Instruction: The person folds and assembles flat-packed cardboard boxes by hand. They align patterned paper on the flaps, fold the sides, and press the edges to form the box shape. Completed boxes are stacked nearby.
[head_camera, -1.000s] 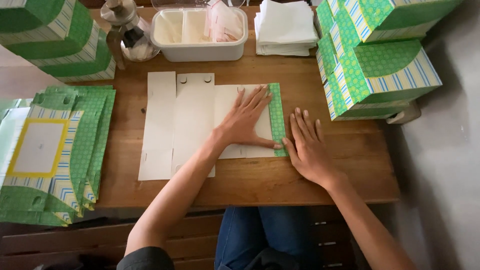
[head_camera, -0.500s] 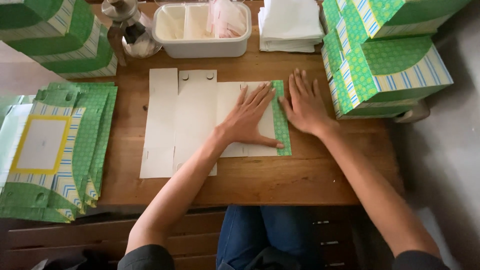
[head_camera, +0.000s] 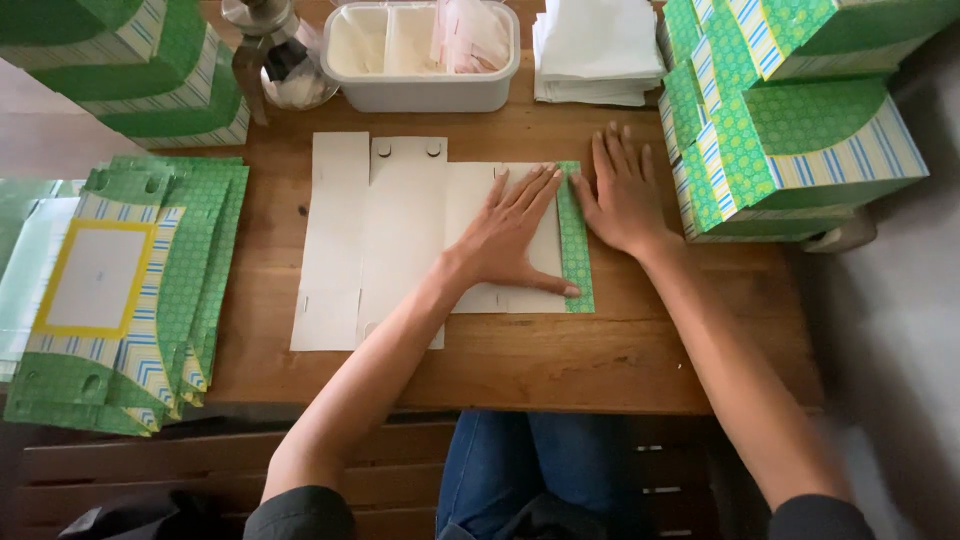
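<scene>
A flat unfolded cardboard box blank (head_camera: 385, 235) lies white side up on the wooden table (head_camera: 520, 355). Its right flap (head_camera: 575, 250) is folded over and shows a green pattern. My left hand (head_camera: 510, 235) presses flat on the blank, fingers spread, thumb along the green flap. My right hand (head_camera: 622, 195) rests flat on the table just right of the flap, its thumb at the flap's upper edge. Neither hand holds anything.
A stack of flat green patterned blanks (head_camera: 120, 290) lies at the left. Folded green boxes stand at the back left (head_camera: 130, 60) and the right (head_camera: 790, 120). A white plastic tub (head_camera: 420, 50), white paper sheets (head_camera: 595, 50) and a glass jar (head_camera: 275, 55) sit at the back.
My right hand has slid away from me along the green flap, from its near end to its far end. My left hand has stayed pressed on the blank.
</scene>
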